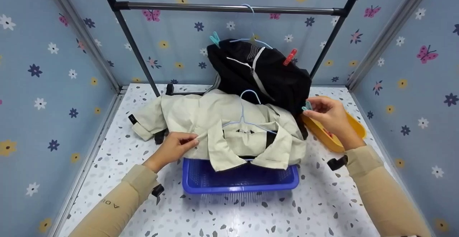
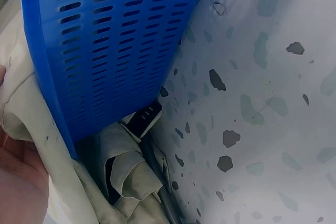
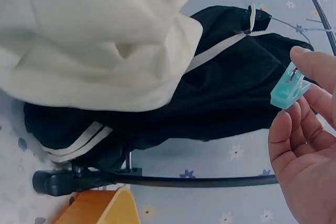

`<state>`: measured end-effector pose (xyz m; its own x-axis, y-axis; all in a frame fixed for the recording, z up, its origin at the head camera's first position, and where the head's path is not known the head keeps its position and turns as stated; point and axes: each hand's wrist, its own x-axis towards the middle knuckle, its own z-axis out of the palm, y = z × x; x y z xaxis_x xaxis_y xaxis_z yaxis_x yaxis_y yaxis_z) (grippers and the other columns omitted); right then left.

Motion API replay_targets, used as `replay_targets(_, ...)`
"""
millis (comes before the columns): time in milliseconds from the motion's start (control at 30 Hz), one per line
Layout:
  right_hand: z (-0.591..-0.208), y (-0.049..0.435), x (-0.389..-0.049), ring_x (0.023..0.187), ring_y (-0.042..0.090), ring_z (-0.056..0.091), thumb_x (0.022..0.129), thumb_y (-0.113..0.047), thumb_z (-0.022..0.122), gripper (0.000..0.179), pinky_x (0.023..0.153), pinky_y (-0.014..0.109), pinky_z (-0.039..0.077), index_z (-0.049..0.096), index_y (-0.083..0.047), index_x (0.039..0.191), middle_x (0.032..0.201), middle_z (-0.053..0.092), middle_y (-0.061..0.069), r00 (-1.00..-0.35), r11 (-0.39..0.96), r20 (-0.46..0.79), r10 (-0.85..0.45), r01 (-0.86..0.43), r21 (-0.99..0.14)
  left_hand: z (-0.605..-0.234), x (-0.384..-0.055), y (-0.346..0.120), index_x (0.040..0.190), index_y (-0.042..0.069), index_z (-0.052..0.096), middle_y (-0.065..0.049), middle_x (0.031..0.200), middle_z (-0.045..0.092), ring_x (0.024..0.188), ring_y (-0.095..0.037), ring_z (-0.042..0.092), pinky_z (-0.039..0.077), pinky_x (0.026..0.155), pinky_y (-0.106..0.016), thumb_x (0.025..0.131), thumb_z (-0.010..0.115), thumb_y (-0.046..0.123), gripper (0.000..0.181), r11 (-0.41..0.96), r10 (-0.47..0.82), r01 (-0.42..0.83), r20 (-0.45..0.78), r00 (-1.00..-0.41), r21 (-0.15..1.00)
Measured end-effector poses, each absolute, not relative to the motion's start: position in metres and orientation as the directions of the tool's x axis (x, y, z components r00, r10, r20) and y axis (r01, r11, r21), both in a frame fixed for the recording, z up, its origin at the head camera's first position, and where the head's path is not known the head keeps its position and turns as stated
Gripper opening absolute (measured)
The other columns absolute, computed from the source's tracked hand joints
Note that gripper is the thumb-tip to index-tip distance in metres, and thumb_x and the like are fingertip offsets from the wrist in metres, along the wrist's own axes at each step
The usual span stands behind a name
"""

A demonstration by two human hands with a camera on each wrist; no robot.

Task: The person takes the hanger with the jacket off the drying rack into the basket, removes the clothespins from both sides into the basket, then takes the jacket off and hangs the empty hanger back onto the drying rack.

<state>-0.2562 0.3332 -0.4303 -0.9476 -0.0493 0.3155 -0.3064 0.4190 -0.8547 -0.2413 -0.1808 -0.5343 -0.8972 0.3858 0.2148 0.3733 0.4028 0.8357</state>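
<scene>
A cream collared jacket (image 1: 186, 111) lies over the blue basket (image 1: 240, 188), with a light-blue hanger (image 1: 242, 117) inside its neck and the hook standing up. At the jacket's left shoulder, my left hand (image 1: 175, 145) pinches the cloth between thumb and fingers. My right hand (image 1: 328, 115) holds a teal clothespin (image 3: 287, 88) by its thumb and fingertips, right of the jacket. Behind, a black jacket (image 1: 279, 75) hangs on another hanger from the rack, a teal clothespin (image 1: 215, 39) on one shoulder and a red clothespin (image 1: 289, 57) on the other.
A dark metal rack with a top bar (image 1: 222, 8) spans the back. Beside my right hand a yellow basket (image 1: 358, 126) sits on the speckled white surface (image 1: 251, 219), with something red inside. Patterned blue walls (image 1: 43, 86) close in the sides and back.
</scene>
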Motion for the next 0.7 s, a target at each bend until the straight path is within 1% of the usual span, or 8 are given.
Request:
replay_targets(167, -0.432, 0.347, -0.253, 0.076, 0.007, 0.058, 0.094, -0.002, 0.084, 0.032, 0.068, 0.013, 0.053, 0.075, 0.009, 0.122, 0.09, 0.066, -0.008, -0.96, 0.473, 0.277, -0.044, -0.264, -0.841, -0.535, -0.241, -0.181, 0.117, 0.001, 0.083, -0.015, 0.109, 0.083, 0.085, -0.001, 0.067, 0.054, 0.08, -0.018, 0.101, 0.078, 0.012, 0.02, 0.417, 0.378, 0.361, 0.202, -0.903, 0.834)
replay_targets(267, -0.435, 0.356, -0.253, 0.076, 0.006, 0.057, 0.094, -0.004, 0.084, 0.034, 0.068, 0.013, 0.052, 0.074, 0.009, 0.124, 0.091, 0.065, -0.009, -0.963, 0.496, 0.269, -0.034, -0.25, -0.832, -0.535, -0.241, -0.181, 0.118, 0.002, 0.083, -0.015, 0.111, 0.083, 0.088, 0.0, 0.068, 0.055, 0.082, -0.018, 0.101, 0.078, 0.012, 0.021, 0.424, 0.378, 0.358, 0.197, -0.905, 0.832)
replay_targets(467, -0.442, 0.374, -0.257, 0.077, 0.004, 0.058, 0.095, -0.003, 0.083, 0.037, 0.069, 0.012, 0.053, 0.072, 0.012, 0.126, 0.09, 0.064, -0.012, -0.967, 0.521, 0.255, 0.003, -0.216, -0.826, -0.534, -0.24, -0.181, 0.115, 0.004, 0.085, -0.012, 0.108, 0.083, 0.085, 0.0, 0.066, 0.053, 0.079, -0.018, 0.1, 0.078, 0.01, 0.017, 0.421, 0.381, 0.369, 0.208, -0.901, 0.828)
replay_targets(700, -0.455, 0.396, -0.264, 0.081, 0.007, 0.058, 0.098, -0.011, 0.082, 0.039, 0.073, 0.01, 0.054, 0.071, 0.007, 0.131, 0.094, 0.063, -0.011, -0.977, 0.543, 0.207, 0.047, -0.149, -0.826, -0.535, -0.24, -0.181, 0.116, 0.003, 0.084, -0.013, 0.109, 0.083, 0.086, 0.0, 0.066, 0.053, 0.081, -0.017, 0.101, 0.078, 0.011, 0.018, 0.421, 0.376, 0.371, 0.213, -0.902, 0.828)
